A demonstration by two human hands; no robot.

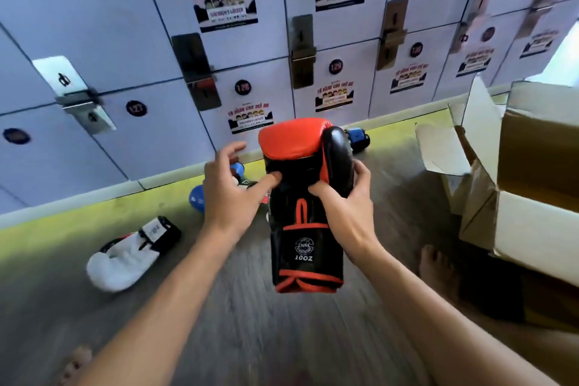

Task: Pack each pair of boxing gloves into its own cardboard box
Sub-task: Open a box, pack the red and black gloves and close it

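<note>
Red-and-black glove (300, 247) is held upright in the air above the floor (282, 338), padding up, cuff down, "10OZ" mark facing the camera; not yet boxed. Right grip (344, 207) is closed round the glove's thumb-side edge, fingers curled onto the palm face. Left grip (225, 191) is open: thumb pressed on the palm face, other fingers spread and off the glove. The matching glove is not seen; whether it is hidden behind the hands cannot be told. Open cardboard box (539, 235) is sat to the right, flaps up, well apart from the glove; its contents cannot be made out. White glove (125, 257) is lying on the floor to the left, blue gloves (357, 138) further back by the lockers (156, 25). Step in hand is judged to be checking and orienting this glove before boxing. To be done well: the mate should be found first so colours are not mixed; the pair should be nested palm to palm; the weight should be carried by the right grip, with the left used only for steadying; the flaps should be kept folded out so nothing is snagged when the pair is lowered in.
</note>
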